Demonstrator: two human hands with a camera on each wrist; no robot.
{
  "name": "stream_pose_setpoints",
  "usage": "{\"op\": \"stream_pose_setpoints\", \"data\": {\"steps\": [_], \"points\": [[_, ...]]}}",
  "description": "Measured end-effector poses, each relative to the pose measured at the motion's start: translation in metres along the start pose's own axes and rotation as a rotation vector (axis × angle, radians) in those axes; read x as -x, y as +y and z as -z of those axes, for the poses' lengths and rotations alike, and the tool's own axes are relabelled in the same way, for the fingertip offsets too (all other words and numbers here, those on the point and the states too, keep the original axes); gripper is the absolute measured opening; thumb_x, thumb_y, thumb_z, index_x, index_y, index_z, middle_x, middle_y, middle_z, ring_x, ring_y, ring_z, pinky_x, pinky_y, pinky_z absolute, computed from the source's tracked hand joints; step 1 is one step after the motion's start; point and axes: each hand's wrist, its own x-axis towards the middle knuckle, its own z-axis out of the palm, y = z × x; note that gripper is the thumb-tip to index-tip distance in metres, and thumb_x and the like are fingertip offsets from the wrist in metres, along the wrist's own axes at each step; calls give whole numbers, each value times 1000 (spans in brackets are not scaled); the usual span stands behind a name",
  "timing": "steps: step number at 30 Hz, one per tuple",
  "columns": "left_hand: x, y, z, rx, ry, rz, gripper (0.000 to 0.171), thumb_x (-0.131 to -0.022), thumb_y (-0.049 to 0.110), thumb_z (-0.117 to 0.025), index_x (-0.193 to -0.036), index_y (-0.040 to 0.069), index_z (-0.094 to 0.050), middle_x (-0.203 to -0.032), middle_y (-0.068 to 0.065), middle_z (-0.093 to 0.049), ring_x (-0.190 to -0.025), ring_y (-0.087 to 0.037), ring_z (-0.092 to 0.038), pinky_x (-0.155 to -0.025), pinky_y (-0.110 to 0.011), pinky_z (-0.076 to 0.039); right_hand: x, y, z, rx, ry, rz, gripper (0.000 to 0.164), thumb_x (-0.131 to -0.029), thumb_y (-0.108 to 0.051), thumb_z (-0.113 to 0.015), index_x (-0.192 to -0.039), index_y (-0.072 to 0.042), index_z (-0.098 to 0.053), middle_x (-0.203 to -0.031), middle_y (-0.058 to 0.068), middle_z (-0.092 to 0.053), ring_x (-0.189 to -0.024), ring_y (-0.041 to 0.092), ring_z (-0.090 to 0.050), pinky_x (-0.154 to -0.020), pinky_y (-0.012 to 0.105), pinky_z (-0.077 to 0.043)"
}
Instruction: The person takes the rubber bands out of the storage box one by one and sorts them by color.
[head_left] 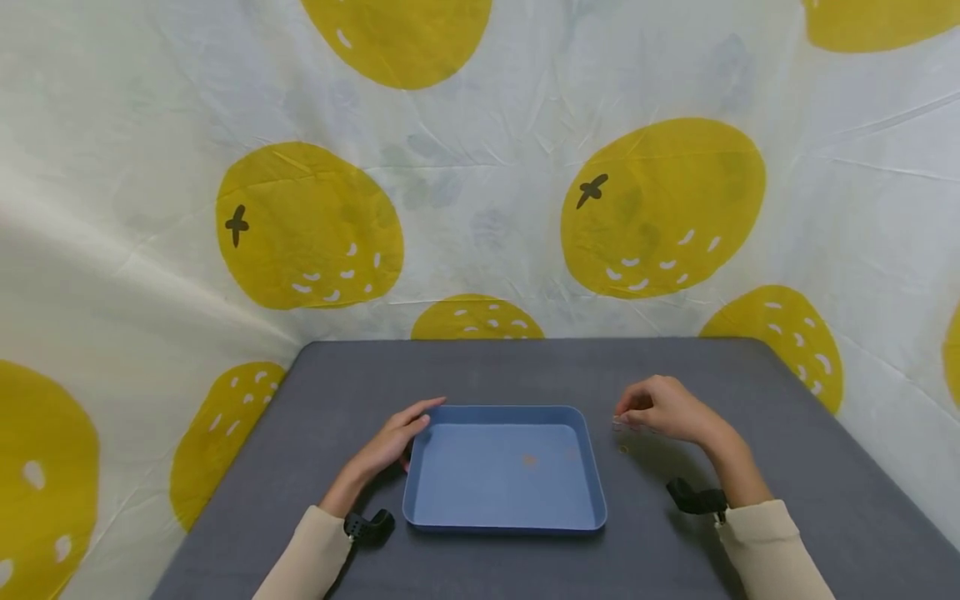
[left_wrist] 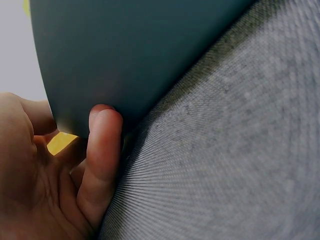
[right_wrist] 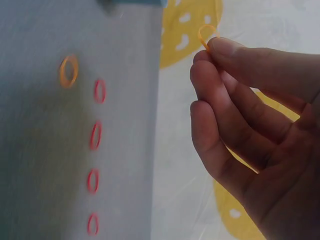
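Note:
My left hand [head_left: 390, 442] holds the blue tray [head_left: 504, 527] at its far left corner, with the thumb at the rim and a fingertip pressed to the outer wall, as the left wrist view shows. To the right of the tray, my right hand [head_left: 667, 408] pinches a small yellow-orange rubber band [right_wrist: 207, 35] between thumb and forefinger, above the table. Another orange band [right_wrist: 69, 71] lies on the table below, beside a row of several red bands [right_wrist: 95, 135]. Inside the tray, right of its middle, are small orange bands [head_left: 529, 460].
The dark grey table [head_left: 360, 375] stretches out around the tray. Behind it and along the sides hangs a white curtain [head_left: 487, 225] printed with big yellow fruit. Black wrist mounts [head_left: 697, 497] stick out near both sleeves.

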Motion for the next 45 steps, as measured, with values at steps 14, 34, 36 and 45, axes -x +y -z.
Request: {"op": "stream_pose_setpoints", "data": {"steps": [14,34,36,45], "points": [[0,1,1,-10,-11,-18,49,-114,32,-38,-161,18,-38,-165,-21,-33,-129,-43,-54,-48,-44,-57,15,49,-1,-8,-71,-91,6,-90,-6,-74,-87,-9,-77,-82,-1,-74,-69,3,-59,-61,24,-51],[0,2,-1,-17,12,3,47,-113,34,-40,-160,24,-41,-165,-15,-36,-126,-36,-56,-48,-44,-57,13,62,-15,-84,-112,-81,5,-85,-2,-73,-82,-3,-77,-74,1,-71,-62,4,-55,-56,23,-49],[0,1,-1,-23,10,-1,48,-113,35,-40,-160,23,-41,-165,-17,-35,-123,-35,-58,-48,-43,-57,13,62,-15,-78,-114,-83,4,-85,-3,-74,-82,-4,-76,-73,1,-70,-61,4,-55,-56,24,-48],[0,0,-1,-24,12,-8,50,-113,35,-40,-161,20,-39,-165,-20,-34,-122,-33,-59,-48,-41,-57,13,58,-16,-80,-124,-115,4,-84,-3,-75,-81,-4,-72,-73,1,-68,-61,8,-54,-55,25,-47]]}}
